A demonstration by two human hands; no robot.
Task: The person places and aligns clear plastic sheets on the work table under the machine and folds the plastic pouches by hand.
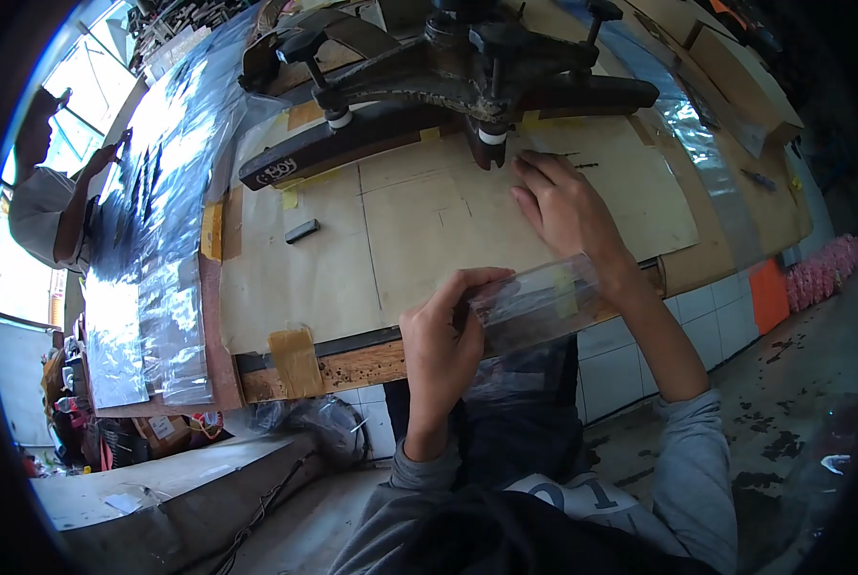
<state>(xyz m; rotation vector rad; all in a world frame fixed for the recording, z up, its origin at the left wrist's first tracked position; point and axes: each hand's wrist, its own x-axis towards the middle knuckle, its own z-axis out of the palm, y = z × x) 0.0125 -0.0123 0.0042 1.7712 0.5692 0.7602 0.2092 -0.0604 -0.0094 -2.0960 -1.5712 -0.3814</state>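
A clear, glossy strip of plastic film (530,305) is gripped at one end by the left hand (443,335). It is held at a slant across the worktable's wooden front edge (364,370).

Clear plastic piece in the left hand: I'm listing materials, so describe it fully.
The clear plastic piece looks like thin, glossy film, roughly rectangular, see-through with reflections. A yellowish patch shows at its right part; whether on or behind it is unclear. The left hand grips its left end, and it slants up toward the right wrist, before the wooden table edge. I cannot tell whether it touches that wrist.
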